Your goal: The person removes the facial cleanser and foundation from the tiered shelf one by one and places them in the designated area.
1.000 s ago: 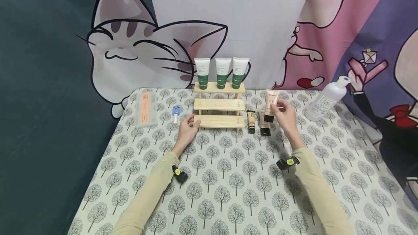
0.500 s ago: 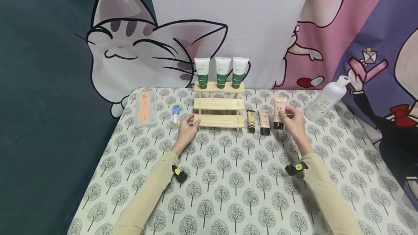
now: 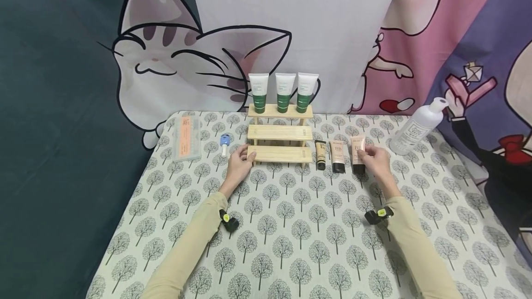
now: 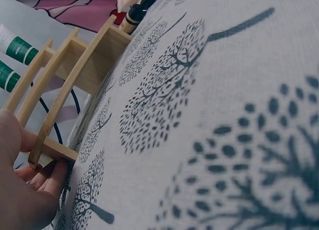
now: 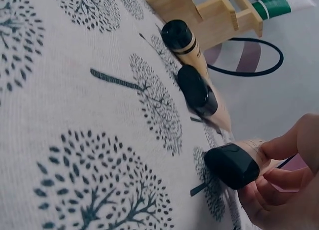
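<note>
My left hand (image 3: pixel 239 164) grips the left end of the lowest step of a three-tier wooden stand (image 3: pixel 279 132), thumb on top and fingers beneath, as the left wrist view shows. With my right hand (image 3: pixel 376 160) I pinch a pink BB cream tube (image 3: pixel 358 151) with a black cap, low at the tabletop. To its left lie a second pink BB cream tube (image 3: pixel 337 155) and a smaller gold tube (image 3: pixel 320 154), both black-capped. Along the stand's top step several white-and-green tubes (image 3: pixel 283 92) stand on their caps.
A white pump bottle (image 3: pixel 419 126) leans at the back right. At the left lie a clear plastic case (image 3: pixel 186 138) with an orange label and a small blue-and-white item (image 3: pixel 225 144). A tree-print cloth (image 3: pixel 287 225) covers the table; printed curtains hang behind.
My right hand has carried the pink BB cream tube rightward, past the second pink tube, and lowered it to the tabletop. My left hand has kept its grip on the stand.
</note>
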Demonstrator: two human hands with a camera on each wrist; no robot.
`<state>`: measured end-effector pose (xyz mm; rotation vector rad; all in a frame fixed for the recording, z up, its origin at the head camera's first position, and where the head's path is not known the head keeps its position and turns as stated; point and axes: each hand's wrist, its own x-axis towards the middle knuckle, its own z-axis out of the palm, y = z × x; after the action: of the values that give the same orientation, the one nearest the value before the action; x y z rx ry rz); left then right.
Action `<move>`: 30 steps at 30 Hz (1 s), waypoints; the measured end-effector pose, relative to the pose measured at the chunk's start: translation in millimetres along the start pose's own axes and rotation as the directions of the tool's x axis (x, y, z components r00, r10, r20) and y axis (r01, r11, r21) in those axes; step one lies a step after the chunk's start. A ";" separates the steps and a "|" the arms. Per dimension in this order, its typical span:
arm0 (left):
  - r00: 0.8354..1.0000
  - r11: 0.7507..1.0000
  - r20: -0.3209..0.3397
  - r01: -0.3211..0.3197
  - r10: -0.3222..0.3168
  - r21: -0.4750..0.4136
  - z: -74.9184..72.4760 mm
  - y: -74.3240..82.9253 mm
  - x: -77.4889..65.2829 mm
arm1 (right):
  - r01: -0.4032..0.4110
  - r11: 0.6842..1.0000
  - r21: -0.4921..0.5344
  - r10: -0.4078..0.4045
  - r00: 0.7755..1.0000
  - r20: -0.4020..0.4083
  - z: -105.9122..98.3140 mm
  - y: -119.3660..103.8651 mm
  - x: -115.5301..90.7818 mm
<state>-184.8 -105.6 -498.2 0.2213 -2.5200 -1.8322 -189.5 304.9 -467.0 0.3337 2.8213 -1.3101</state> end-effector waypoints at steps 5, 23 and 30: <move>1.000 1.000 0.002 0.000 0.000 -0.006 0.1 0.4 -0.1 | -0.037 0.999 -0.005 0.038 0.999 0.038 -0.3 6.5 3.4; 1.000 1.000 0.001 0.007 -0.007 -0.005 0.7 -0.8 0.5 | -0.072 0.985 -0.154 0.061 0.995 -0.077 -2.2 8.0 -1.2; 1.000 1.000 -0.003 -0.003 0.003 -0.008 0.2 -0.7 0.3 | -0.034 0.985 -0.171 0.015 0.994 -0.109 -6.6 1.2 -5.2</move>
<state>-185.0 -105.7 -498.9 0.2202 -2.5093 -1.8395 -183.6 309.6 -463.1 0.4445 2.9816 -1.0631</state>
